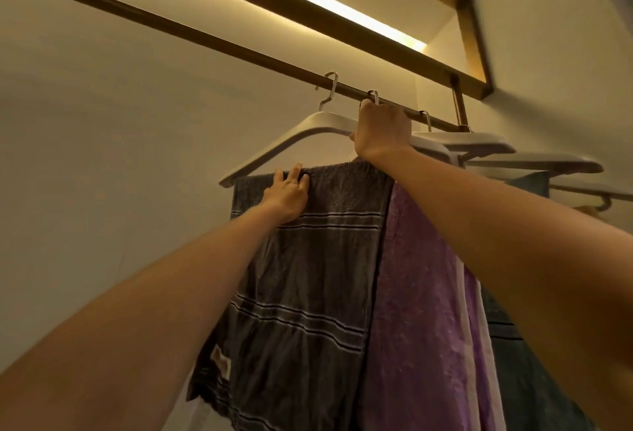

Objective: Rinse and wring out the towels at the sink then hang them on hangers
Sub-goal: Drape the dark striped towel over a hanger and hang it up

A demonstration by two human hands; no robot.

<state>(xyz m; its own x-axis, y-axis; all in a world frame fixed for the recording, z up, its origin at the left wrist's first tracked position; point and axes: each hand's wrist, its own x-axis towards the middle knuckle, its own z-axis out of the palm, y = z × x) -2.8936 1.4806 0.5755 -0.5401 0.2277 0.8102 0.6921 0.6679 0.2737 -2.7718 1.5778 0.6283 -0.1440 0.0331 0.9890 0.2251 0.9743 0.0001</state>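
The right hand is gripping the top of the white hanger just under the rail, probably steadying it. The left hand, fingers straight, is pressing the grey striped towel flat where it is draping over the hanger, beside a purple towel, apparently evening it out.

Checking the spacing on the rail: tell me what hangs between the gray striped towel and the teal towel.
The purple towel hangs between the gray striped towel and the teal towel, right against the gray one's edge; the head view shows it.
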